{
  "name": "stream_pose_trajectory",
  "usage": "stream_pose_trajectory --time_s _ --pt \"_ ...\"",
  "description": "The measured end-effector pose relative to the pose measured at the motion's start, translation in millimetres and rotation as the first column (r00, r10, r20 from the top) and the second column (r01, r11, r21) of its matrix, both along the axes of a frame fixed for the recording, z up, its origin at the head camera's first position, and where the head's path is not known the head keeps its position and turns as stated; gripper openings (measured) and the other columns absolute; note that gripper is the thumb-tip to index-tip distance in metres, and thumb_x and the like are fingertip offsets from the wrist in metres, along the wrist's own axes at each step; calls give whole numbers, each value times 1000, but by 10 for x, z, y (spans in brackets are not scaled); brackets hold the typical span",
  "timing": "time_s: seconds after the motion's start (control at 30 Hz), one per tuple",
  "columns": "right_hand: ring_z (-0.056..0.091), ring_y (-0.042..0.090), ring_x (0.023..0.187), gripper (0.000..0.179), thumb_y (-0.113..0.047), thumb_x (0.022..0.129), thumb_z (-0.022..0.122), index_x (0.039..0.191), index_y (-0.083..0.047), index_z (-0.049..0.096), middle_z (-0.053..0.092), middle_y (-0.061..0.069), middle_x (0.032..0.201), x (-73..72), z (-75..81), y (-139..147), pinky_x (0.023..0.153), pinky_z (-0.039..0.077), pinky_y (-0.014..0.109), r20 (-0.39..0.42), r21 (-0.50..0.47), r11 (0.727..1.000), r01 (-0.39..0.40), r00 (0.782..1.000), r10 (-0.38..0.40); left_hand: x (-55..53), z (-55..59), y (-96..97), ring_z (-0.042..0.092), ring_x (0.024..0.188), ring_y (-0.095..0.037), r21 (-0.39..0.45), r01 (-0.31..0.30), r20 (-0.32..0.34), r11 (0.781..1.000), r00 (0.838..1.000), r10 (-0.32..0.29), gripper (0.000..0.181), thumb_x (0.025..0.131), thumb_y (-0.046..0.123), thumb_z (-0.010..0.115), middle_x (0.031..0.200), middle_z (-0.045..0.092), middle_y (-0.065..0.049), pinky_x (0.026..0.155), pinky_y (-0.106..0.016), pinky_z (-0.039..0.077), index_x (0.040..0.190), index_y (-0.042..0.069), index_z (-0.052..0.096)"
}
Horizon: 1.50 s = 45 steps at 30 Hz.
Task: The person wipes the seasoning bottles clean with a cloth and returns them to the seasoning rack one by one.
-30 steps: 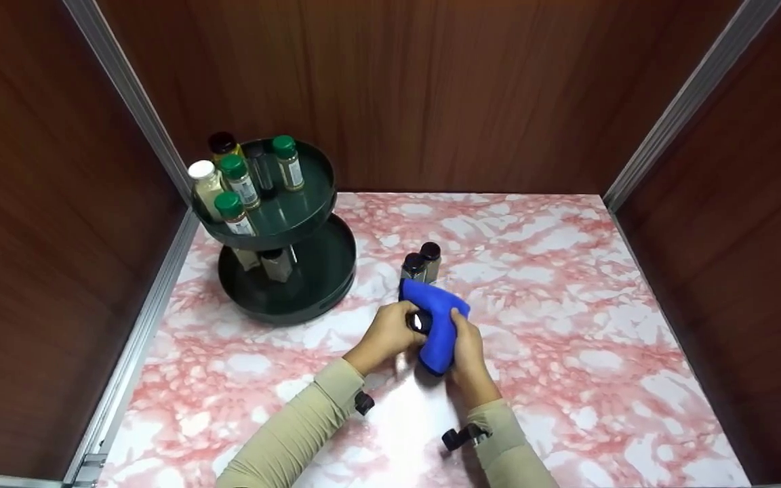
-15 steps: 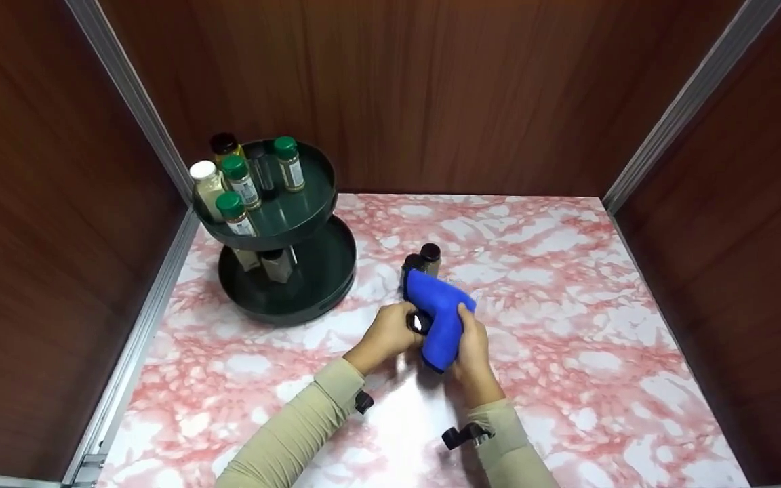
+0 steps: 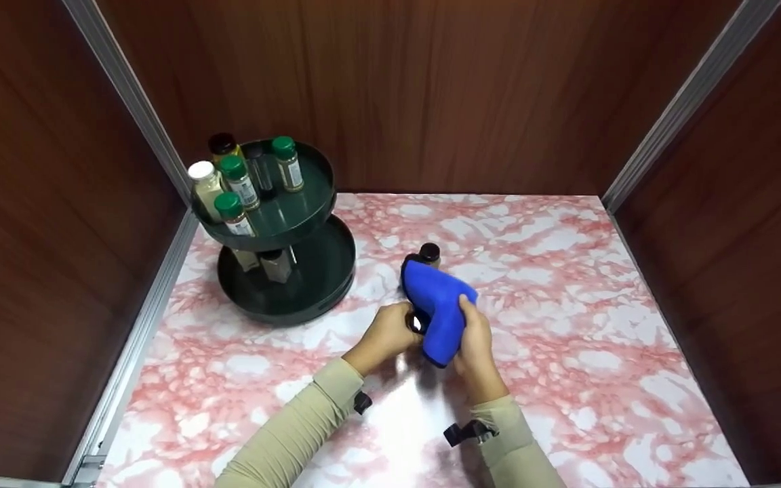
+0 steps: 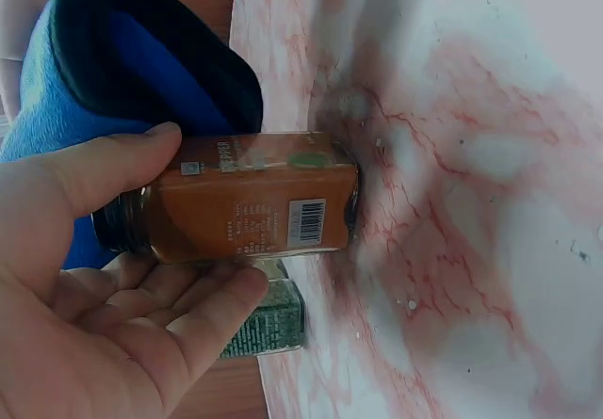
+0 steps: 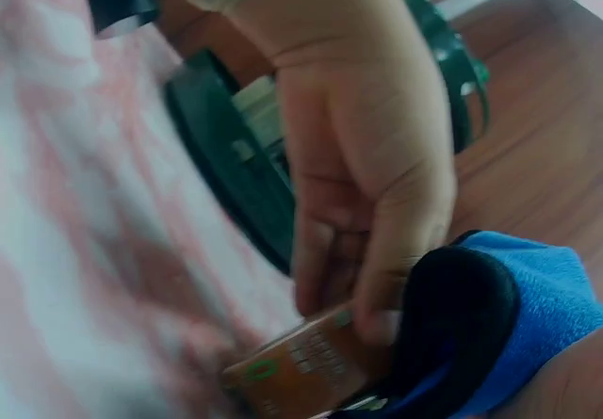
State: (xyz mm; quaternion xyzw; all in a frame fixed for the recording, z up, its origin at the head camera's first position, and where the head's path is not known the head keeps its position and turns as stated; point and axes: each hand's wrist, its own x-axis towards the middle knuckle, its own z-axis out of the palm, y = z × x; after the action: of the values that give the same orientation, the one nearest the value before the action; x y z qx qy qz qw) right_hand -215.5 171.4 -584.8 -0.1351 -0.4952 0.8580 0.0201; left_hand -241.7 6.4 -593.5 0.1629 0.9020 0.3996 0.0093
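Left hand [image 3: 390, 329] pinches the pepper jar [image 4: 250, 198] between thumb and fingers, presumably to steady it near the tabletop [image 3: 567, 285], while the right hand [image 3: 476, 339], thumb on top, grips the blue cloth sleeve [image 3: 441, 298] just beside the jar, likely to support its bent shape.
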Motion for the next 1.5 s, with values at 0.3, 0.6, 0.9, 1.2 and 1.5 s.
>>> stream_pose_trajectory --time_s 0.3,0.6,0.9,1.2,1.5 --pt "70 30 107 50 -34 107 50 131 8 59 75 12 108 -30 -374 -27 86 58 32 116 117 993 -6 993 -8 15 22 20 63 82 -18 22 -23 66 999 998 21 39 66 13 87 97 75 -13 80 -35 55 101 4 72" --pt "70 18 104 51 -33 107 48 142 5 50 72 9 115 -16 18 18 93 56 33 9 -8 1000 -25 1000 26 29 -44 17 61 77 -15 31 5 2 1000 1000 -5 27 68 17 83 90 76 -12 73 -34 53 91 9 71" --pt "69 13 99 52 -34 108 45 136 9 56 74 4 108 -53 -428 11 90 55 26 79 162 985 -53 996 41 52 -14 26 62 78 -18 -13 -39 36 999 999 39 35 66 17 84 91 75 -10 75 -36 53 97 7 71" --pt "72 21 95 51 -37 105 53 132 5 60 76 7 103 30 -167 45 85 58 32 71 168 985 -35 997 24 52 -41 28 62 77 -16 -24 -17 23 1000 1000 18 32 68 19 83 92 76 -10 73 -34 53 96 10 71" --pt "72 18 88 49 -36 105 54 128 6 62 76 7 98 42 -98 110 81 59 32 24 177 984 3 1000 -7 22 -52 -7 64 80 -16 18 -16 11 1000 1000 16 35 66 21 85 92 77 -8 76 -34 54 97 7 75"
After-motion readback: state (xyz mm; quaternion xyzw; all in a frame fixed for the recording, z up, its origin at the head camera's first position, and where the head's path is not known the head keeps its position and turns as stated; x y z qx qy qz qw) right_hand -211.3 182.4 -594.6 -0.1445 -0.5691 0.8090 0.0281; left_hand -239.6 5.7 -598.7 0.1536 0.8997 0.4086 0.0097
